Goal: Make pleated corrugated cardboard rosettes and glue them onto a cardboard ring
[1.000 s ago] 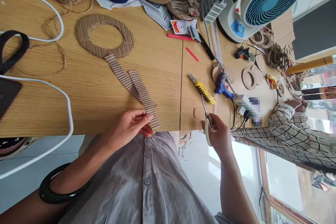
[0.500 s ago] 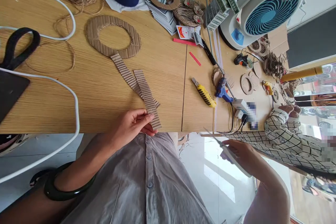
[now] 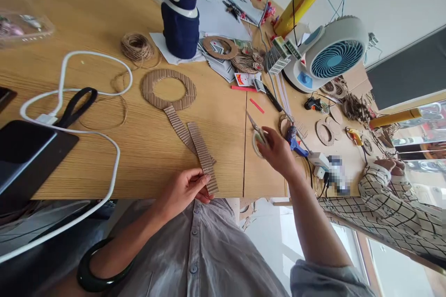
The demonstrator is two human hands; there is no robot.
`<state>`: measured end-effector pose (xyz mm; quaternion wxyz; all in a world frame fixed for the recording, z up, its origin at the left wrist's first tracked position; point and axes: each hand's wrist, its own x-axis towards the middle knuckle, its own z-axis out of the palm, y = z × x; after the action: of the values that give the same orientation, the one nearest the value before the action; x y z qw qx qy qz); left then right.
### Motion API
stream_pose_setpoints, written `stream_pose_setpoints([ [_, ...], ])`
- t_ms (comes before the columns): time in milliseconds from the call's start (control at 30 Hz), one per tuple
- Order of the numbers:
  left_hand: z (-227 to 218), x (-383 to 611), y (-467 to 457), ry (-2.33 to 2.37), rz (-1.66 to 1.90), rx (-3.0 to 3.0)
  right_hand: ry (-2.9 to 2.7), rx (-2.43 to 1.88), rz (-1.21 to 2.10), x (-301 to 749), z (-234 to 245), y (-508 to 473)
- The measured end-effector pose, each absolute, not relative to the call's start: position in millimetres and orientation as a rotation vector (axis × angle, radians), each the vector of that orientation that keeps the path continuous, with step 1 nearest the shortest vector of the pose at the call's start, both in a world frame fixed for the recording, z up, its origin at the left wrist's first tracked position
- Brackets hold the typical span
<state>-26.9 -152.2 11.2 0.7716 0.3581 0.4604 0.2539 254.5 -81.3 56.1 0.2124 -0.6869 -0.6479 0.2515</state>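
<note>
At the table's front edge, my left hand (image 3: 195, 185) pinches the lower end of a corrugated cardboard strip (image 3: 202, 153). A second corrugated strip (image 3: 179, 127) lies partly under it, its upper end meeting a flat cardboard ring (image 3: 149, 88). My right hand (image 3: 278, 151) is over the table to the right, closed on a pair of scissors (image 3: 257, 127) with pale handles. The scissor blades point up and left, apart from the strips. The fingers cover part of the handles.
Twine (image 3: 135, 47), a white cable (image 3: 116, 167) and a dark flat device (image 3: 31, 158) are on the left. Behind stand a blue-covered bottle (image 3: 180, 28) and a fan (image 3: 324, 58). A blue glue gun (image 3: 296, 141) lies beside my right hand; another person's patterned sleeve (image 3: 376, 181) is at right.
My right hand has come up from below the table edge with the scissors and moved left over the table. It now covers where the yellow utility knife lay. The head view has shifted.
</note>
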Motion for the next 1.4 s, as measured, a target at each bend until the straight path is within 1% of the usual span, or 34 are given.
stream_pose_setpoints([
  [133,13,-26,-152,1.004,0.576,0.775,-2.241,-1.852,0.372,260,45,-11],
  [300,16,-25,-151,1.021,0.577,0.799,-2.295,-1.853,0.362,268,41,48],
  [367,17,-25,-151,1.011,0.593,0.797,-2.267,-1.847,0.327,258,44,49],
  [433,18,-26,-151,0.996,0.609,0.792,-2.174,-1.806,0.37,238,45,35],
  [467,19,-26,-152,0.991,0.615,0.792,-2.047,-1.761,0.506,224,44,23],
  [500,19,-26,-153,0.991,0.621,0.793,-1.865,-1.75,0.757,210,42,10],
  [533,19,-26,-153,0.994,0.624,0.797,-1.689,-1.758,1.087,195,40,-6],
  [600,19,-24,-154,1.002,0.621,0.822,-1.627,-1.717,1.459,167,35,-35],
  [633,20,-23,-154,1.005,0.618,0.846,-1.519,-1.63,1.766,155,33,-48],
  [667,20,-21,-154,1.006,0.613,0.875,-1.416,-1.536,1.928,145,31,-58],
  [700,21,-19,-154,1.009,0.603,0.906,-1.33,-1.464,1.982,138,30,-66],
  [733,23,-18,-153,1.015,0.587,0.935,-1.244,-1.413,1.995,134,30,-70],
  [833,28,-19,-148,1.043,0.585,1.029,-1.147,-1.392,1.847,139,35,-70],
  [933,29,-33,-140,1.245,0.765,1.223,-1.178,-1.467,1.671,159,41,-61],
  [1000,26,-47,-132,1.488,0.905,1.463,-1.197,-1.505,1.612,173,42,-57],
  [1067,19,-61,-122,1.588,0.985,1.752,-1.235,-1.519,1.576,184,40,-54],
  [1133,10,-71,-110,1.616,0.941,1.955,-1.283,-1.541,1.519,190,35,-51],
  [1233,-1,-73,-97,1.57,0.749,2.206,-1.34,-1.619,1.398,195,29,-42],
  [1333,-8,-63,-93,1.484,0.556,2.369,-1.39,-1.651,1.324,197,27,-34],
  [1400,-13,-54,-96,1.473,0.505,2.422,-1.405,-1.635,1.323,195,25,-33],
])
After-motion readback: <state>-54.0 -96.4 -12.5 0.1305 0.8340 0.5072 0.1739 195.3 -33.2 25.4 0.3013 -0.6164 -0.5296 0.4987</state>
